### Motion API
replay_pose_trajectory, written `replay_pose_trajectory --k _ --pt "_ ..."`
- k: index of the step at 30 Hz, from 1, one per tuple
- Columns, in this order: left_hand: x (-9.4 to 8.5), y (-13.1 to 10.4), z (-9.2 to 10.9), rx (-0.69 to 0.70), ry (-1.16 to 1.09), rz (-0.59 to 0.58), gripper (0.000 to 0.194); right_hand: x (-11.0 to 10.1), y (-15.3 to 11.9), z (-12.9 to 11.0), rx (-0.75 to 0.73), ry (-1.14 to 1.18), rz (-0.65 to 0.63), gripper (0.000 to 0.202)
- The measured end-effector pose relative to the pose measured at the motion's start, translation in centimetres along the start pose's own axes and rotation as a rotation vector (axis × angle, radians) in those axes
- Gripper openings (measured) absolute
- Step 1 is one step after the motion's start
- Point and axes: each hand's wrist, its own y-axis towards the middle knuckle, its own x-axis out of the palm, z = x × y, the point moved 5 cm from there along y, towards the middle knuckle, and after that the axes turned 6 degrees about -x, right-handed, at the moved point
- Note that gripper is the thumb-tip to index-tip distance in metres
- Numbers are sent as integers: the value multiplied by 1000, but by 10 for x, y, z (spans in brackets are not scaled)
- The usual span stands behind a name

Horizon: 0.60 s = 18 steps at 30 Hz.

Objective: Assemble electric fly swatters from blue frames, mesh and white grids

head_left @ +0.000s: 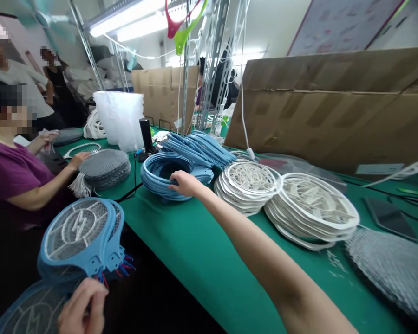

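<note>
So the right hand (187, 183) is pinching the near rim of the blue frames (151, 183) stacked on the bench (191, 241), while the left hand (85, 304) is curling just below the meshed blue rackets (78, 232), can't tell if its fingers are holding anything. Progress-wise, those rackets are already carrying mesh and wires (125, 266), but plenty of frames are still sitting bare, with white rings (343, 218) and grey mesh (393, 269) lying farther right. The pinched stack's lying flat, necks pointing right, long axis running roughly left to right.
</note>
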Motion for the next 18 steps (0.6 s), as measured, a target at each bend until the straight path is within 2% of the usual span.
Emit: replay_pose_trajectory --k 1,2,5,8,10,11,12,15,16,18 --pt "21 12 26 169 -76 12 10 -1 4 3 -3 24 -8 23" --pt "44 25 46 198 -122 2 11 -3 6 6 -1 47 -14 24" --pt "122 70 80 61 -136 -52 11 -10 3 10 10 122 -51 32" --pt "189 100 85 -19 -90 -114 42 -17 0 6 4 194 -105 23" --pt "216 108 79 -47 -86 -94 57 -30 0 2 12 217 -51 24" --pt "223 110 75 -54 -87 -83 62 -41 1 3 33 221 60 28" --pt "229 110 70 -60 -70 -90 64 -57 0 4 56 223 223 33" --pt "239 110 55 -99 55 -181 53 -111 -18 3 57 234 797 45" --pt "241 111 50 -115 96 -211 47 -127 -29 0 37 241 942 49" --pt "242 114 42 -140 130 -222 40 -157 -57 -8 22 260 1117 55"
